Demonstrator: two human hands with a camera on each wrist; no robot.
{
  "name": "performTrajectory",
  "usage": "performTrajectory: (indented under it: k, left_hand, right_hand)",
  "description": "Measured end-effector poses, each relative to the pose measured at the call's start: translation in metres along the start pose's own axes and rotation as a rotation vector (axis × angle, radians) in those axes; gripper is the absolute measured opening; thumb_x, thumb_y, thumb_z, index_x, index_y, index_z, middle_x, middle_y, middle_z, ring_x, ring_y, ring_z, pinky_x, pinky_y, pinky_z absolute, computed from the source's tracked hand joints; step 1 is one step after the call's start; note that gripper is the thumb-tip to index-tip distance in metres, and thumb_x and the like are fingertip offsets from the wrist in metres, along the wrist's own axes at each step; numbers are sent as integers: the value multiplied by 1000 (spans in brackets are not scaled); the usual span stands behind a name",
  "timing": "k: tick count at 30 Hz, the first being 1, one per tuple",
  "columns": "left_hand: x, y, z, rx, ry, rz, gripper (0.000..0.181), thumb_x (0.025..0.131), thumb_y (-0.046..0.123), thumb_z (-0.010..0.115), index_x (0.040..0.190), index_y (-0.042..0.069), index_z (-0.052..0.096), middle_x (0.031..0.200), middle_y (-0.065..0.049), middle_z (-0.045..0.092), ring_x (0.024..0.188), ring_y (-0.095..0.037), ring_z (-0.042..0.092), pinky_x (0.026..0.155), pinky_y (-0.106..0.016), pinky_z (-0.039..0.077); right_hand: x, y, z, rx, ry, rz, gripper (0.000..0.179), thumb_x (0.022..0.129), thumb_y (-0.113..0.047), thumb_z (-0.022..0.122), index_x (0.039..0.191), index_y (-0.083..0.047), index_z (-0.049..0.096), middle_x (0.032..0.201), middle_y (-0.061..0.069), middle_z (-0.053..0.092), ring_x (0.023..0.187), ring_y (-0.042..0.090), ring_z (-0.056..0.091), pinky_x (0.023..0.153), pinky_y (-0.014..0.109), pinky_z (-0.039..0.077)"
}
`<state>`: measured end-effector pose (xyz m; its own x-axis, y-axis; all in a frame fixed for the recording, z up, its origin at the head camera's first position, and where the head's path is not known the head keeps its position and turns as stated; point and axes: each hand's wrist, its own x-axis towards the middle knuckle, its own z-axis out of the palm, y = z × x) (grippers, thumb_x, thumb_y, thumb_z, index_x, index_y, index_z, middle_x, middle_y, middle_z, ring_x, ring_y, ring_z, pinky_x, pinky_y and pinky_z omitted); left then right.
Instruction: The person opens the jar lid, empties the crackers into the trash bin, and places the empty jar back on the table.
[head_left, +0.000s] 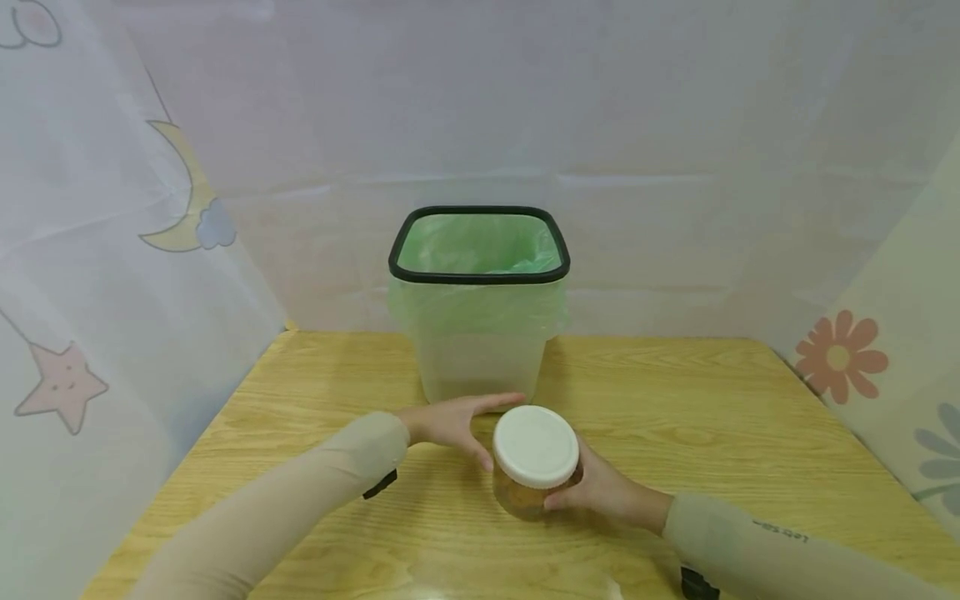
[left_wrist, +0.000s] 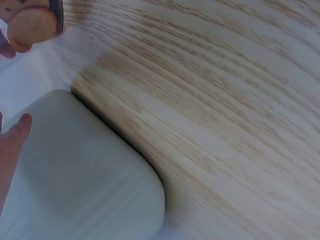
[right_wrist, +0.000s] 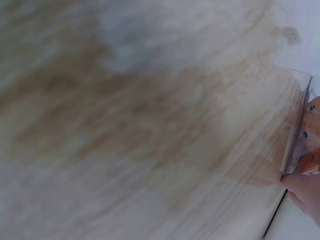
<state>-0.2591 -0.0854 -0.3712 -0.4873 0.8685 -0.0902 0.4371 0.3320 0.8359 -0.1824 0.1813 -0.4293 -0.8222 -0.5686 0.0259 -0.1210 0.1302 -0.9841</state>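
Note:
A clear jar with a white screw lid is at the front middle of the table. Round tan-brown pieces, which look like cookies, show through its wall in the left wrist view. My right hand grips the jar from the right, thumb at the front, the other fingers partly hidden behind it. To the jar's left, my left hand has thumb and fingers spread, apart from the jar. Whether the jar's base touches the table cannot be told.
Behind the hands stands a whitish trash bin with a black rim and a green plastic liner. The wood-grain table has pale patterned cloth walls at the back and sides.

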Motion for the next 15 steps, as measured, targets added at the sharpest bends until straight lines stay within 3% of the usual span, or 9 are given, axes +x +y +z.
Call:
performTrajectory:
  k: [6,9,15]
  left_hand:
    - [6,-2,3,-26,-16,-13,104,75,12,85,156,12,20,160,-3,20,144,-15,17,115,-50,16]
    - [8,-1,4,-23,-13,-17,104,76,14,85,156,14,20,160,-2,21,144,-15,18,115,-50,17]
    - [7,0,6,18,21,0,101,76,13,85,155,10,23,158,-4,25,143,-17,21,115,-45,20]
  right_hand:
    - [-1,-1,0,-32,-1,21,108,79,-10,82,150,6,3,149,31,23,132,48,29,104,56,30]
    - [-1,-1,0,-42,0,21,108,79,-10,82,150,6,3,149,31,22,132,49,29,104,58,30]
    - [-1,-1,-1,-49,-1,22,107,79,-10,82,149,7,3,147,32,24,128,46,34,100,48,36]
